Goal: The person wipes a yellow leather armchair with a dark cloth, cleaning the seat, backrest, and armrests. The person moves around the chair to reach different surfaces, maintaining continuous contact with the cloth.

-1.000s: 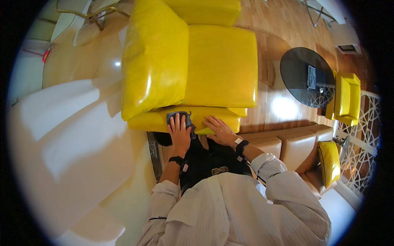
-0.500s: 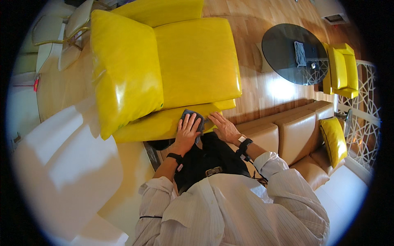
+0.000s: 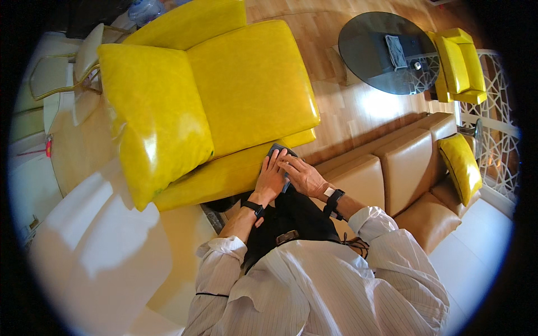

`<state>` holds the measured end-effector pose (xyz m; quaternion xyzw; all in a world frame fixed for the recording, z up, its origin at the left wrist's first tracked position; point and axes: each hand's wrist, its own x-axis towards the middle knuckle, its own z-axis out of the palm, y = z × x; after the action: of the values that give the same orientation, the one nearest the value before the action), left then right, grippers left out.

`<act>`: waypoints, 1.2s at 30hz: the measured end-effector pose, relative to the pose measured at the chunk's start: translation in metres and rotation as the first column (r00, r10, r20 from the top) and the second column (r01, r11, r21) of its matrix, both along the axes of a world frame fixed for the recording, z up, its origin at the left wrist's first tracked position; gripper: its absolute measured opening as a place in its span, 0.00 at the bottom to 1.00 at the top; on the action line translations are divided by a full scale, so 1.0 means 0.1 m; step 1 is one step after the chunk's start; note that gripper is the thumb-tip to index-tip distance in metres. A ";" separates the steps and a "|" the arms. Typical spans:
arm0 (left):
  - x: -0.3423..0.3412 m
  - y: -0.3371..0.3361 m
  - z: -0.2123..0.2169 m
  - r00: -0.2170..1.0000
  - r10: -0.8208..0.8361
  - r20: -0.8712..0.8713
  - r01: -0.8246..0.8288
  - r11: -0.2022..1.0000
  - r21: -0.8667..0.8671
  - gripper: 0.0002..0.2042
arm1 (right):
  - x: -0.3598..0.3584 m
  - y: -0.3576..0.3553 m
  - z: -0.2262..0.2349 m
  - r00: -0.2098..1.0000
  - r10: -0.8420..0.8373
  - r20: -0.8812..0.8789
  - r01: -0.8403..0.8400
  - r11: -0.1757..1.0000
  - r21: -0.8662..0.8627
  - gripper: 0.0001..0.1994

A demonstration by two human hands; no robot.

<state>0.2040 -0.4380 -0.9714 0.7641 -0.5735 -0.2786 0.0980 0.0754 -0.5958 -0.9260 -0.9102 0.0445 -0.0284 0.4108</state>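
Note:
A dark grey cloth (image 3: 276,148) lies on the front end of the yellow armrest (image 3: 235,172) nearest me. My left hand (image 3: 271,172) presses on the cloth with its fingers stretched forward, holding the cloth against the armrest. Reaching across from the right, my right hand (image 3: 302,176) rests its extended fingers over the left fingers and the cloth. Part of the cloth shows below the right hand; the rest is covered by both hands. The armrest belongs to a yellow armchair with a wide seat cushion (image 3: 252,84) and a loose back pillow (image 3: 159,120).
A brown sofa (image 3: 406,157) with a yellow pillow (image 3: 460,168) stands at the right. Beyond it are a dark round table (image 3: 370,50) with a folded grey cloth (image 3: 395,51) on it, and another yellow armchair (image 3: 455,61). White chair backs (image 3: 101,224) stand close on my left.
My left hand and the cloth have slid right along the armrest toward its front end. My right hand has moved onto the left fingers. The view has shifted slightly.

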 end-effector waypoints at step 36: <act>0.68 1.14 0.49 0.904 0.425 -0.035 -0.425 0.905 0.008 0.30 | 0.32 0.23 -0.36 0.965 0.259 -0.050 -0.260 0.901 -0.347 0.34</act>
<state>0.2722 -0.3238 -0.9225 0.8655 -0.3914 -0.2643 0.1669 0.1075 -0.5725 -0.9625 -0.9666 -0.0821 0.0201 0.2419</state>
